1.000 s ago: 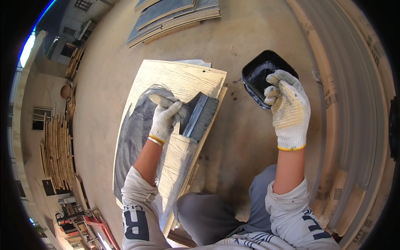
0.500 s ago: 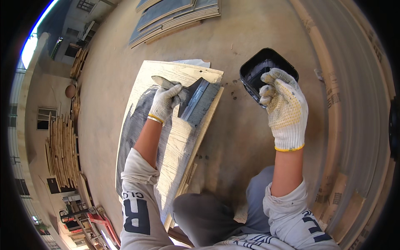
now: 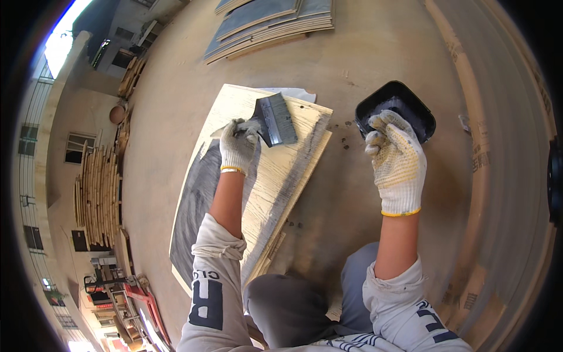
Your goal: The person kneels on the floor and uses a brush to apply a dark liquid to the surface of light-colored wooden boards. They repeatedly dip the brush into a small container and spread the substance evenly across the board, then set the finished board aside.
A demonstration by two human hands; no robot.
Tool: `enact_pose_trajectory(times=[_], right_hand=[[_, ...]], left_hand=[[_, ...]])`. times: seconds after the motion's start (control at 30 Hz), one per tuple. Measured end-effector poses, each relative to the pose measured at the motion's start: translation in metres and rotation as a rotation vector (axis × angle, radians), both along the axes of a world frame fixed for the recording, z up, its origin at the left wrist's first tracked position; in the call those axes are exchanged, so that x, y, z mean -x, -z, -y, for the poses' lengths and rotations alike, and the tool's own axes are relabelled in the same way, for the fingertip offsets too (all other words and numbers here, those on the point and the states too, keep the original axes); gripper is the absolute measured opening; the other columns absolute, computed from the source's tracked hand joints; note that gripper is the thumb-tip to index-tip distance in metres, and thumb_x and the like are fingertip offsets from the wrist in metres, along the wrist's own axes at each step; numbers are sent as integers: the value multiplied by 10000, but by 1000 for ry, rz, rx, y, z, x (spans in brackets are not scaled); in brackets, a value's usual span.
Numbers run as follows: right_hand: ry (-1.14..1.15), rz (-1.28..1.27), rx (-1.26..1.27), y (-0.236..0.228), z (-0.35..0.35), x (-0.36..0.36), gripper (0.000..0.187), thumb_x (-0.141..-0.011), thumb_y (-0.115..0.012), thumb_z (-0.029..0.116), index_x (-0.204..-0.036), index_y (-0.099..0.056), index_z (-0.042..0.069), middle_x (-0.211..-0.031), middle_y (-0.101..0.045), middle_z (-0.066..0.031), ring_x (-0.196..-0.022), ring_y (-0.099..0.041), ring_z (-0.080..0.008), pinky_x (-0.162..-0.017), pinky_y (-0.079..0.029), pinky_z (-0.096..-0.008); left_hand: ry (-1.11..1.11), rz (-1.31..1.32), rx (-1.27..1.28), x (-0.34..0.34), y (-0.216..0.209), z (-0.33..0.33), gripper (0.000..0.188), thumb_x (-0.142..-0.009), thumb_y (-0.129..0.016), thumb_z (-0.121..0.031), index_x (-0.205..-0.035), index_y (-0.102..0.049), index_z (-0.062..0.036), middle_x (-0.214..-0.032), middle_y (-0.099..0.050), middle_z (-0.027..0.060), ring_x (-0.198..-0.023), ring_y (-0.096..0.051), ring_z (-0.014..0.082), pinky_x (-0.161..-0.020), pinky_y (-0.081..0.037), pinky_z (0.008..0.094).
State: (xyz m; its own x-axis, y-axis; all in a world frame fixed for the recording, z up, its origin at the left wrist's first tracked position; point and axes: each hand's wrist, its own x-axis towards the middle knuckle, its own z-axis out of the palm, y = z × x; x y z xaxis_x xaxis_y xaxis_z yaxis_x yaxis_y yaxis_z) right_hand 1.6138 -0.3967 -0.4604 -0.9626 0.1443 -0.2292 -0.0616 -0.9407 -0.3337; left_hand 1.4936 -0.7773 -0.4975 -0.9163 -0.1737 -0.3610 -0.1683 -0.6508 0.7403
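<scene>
- Two hands, each in one white knit glove with a yellow-edged cuff, reach up from the lower edge.
- The left hand (image 3: pixel 238 144), left of the middle, has its fingers closed together around the handle of one wide brush (image 3: pixel 277 120); the dark bristles point right.
- That brush is over the upper part of one pale, wood-grained board (image 3: pixel 281 176), left of centre; whether the bristles touch it, I cannot tell.
- One large dark grey painted patch (image 3: pixel 202 202) covers the board's left side, and one grey band (image 3: pixel 281 202) runs along its right edge.
- The right hand (image 3: pixel 399 158), right of the middle, has its fingers curled inward, thumb close to them; whether they pinch anything cannot be told.
- One black tray (image 3: pixel 384 97) with rounded corners lies partly behind that hand, in the right half; contact is unclear.
- One stack of blue-grey panels (image 3: pixel 258 23), several deep, sits at the upper centre.
- One pile of wooden strips (image 3: pixel 97 193), too many to count, stands at the left.
- Two trousered knees (image 3: pixel 287 305) show at the lower centre.
</scene>
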Motion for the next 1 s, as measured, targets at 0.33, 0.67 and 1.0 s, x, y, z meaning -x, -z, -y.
enact_pose_trajectory(times=[0.33,0.67,1.0], right_hand=[[-24,5,97,26,0,30,202,-981,-559,71,-1133,-677,10,-1029,-713,-165,-782,-651,-233,-632,-520,-312],[-64,15,-26,25,14,45,198,-987,-553,70,-1141,-658,3,-999,-703,-152,-778,-649,-232,-624,-515,-297],[35,69,-37,36,-6,47,197,-997,-542,74,-1133,-664,-1,-1036,-716,-178,-768,-645,-224,-630,-517,-301]], left_hand=[[83,-100,616,-100,-72,18,293,-943,-662,-112,-1209,-631,8,-1093,-716,194,-981,-719,342,-829,-621,499],[883,183,2498,-57,-101,-60,516,-962,-530,-169,-1471,-474,-228,-1074,-707,179,-932,-721,363,-781,-581,459],[1018,151,2373,-33,-107,-115,424,-1028,-480,-257,-1445,-524,-194,-900,-717,182,-824,-718,366,-733,-572,483]])
